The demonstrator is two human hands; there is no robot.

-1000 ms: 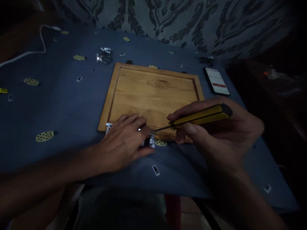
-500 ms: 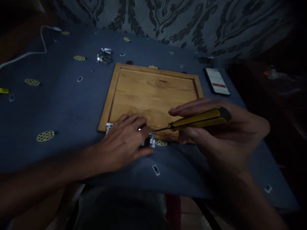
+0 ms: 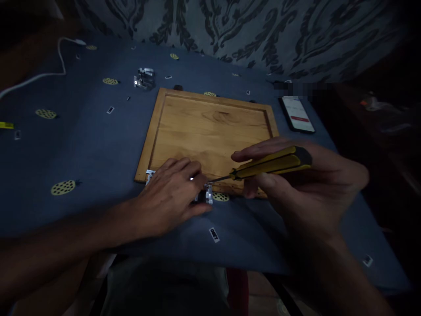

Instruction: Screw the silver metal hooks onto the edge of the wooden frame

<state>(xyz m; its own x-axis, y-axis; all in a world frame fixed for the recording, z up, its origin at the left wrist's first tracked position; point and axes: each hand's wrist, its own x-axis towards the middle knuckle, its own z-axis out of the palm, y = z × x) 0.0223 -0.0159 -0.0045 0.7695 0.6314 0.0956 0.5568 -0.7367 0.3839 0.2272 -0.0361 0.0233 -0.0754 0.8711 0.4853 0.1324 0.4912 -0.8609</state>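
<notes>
My left hand (image 3: pixel 176 184) lies over the front edge of a wooden panel (image 3: pixel 210 127), its fingers curled around a shiny metal hinge (image 3: pixel 209 194). Much of the hinge is hidden under the fingers. At the panel's front left corner, another bit of shiny metal (image 3: pixel 150 176) shows beside this hand. My right hand (image 3: pixel 305 188) grips a screwdriver (image 3: pixel 272 164) with a yellow and black handle. Its thin shaft points left, and the tip meets the hinge area by my left fingers. Whether a screw sits under the tip, I cannot tell.
Several loose metal hinge parts (image 3: pixel 144 79) lie behind the panel to the left. A phone (image 3: pixel 298 115) with a lit screen rests at the right. A white cable (image 3: pixel 62 59) runs across the far left of the blue patterned tablecloth (image 3: pixel 88 145). Behind rises a patterned wall (image 3: pixel 223 26).
The screwdriver handle has turned a little and shifted slightly left in my right hand. My left hand stays in place on the hinge.
</notes>
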